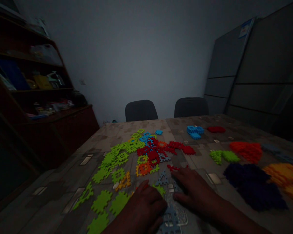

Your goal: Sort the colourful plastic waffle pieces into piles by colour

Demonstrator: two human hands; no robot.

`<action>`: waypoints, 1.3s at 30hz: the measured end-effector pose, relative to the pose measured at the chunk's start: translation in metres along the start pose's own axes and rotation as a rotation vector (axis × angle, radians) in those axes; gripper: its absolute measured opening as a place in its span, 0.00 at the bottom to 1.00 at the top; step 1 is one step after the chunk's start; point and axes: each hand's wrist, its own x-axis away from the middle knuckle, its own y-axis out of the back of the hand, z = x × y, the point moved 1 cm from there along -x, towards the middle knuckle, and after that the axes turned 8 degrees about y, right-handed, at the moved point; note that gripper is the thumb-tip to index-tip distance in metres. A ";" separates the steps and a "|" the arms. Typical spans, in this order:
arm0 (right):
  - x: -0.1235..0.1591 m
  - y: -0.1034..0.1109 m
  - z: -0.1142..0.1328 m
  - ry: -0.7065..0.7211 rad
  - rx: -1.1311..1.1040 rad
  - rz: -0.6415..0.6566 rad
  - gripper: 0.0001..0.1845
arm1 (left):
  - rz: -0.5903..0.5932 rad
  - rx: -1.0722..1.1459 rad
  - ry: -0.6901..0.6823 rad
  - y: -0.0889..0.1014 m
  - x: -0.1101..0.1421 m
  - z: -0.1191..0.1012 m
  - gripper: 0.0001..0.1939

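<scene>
My left hand (146, 206) is low over the near part of the table with its fingers curled in. A bit of orange shows beside its index finger, and whatever the fingers hold, if anything, is hidden. Grey interlocking plastic pieces (170, 221) lie just right of that hand. My right hand (194, 188) reaches in with thumb and fingers apart, its fingertips at a red triangular piece (174, 168). Between the hands, farther off, rests a grey triangular piece (162, 178). A green piece (160, 189) is partly covered by my left hand.
Loose green pieces (120, 157) spread leftward, with red pieces (153, 157) mid-table. Sorted piles stand at the right: blue (194, 131), orange-red (246, 150), dark purple (254, 185) and yellow (285, 177). Two chairs (141, 110) stand behind the table (97, 133).
</scene>
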 end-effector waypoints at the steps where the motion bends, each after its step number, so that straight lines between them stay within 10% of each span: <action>1: -0.002 -0.002 0.004 -0.027 0.017 0.008 0.38 | 0.001 0.001 0.003 -0.001 0.000 0.001 0.12; 15: 0.002 -0.024 -0.008 0.079 -0.083 -0.055 0.50 | 0.010 -0.017 -0.033 -0.010 -0.004 0.008 0.13; 21: 0.009 0.002 -0.026 0.159 -0.208 -0.164 0.50 | 0.010 -0.015 -0.025 -0.003 -0.002 0.003 0.11; 39: 0.034 0.042 -0.038 -0.168 -0.058 0.211 0.52 | -0.032 0.009 -0.050 -0.009 0.001 0.006 0.13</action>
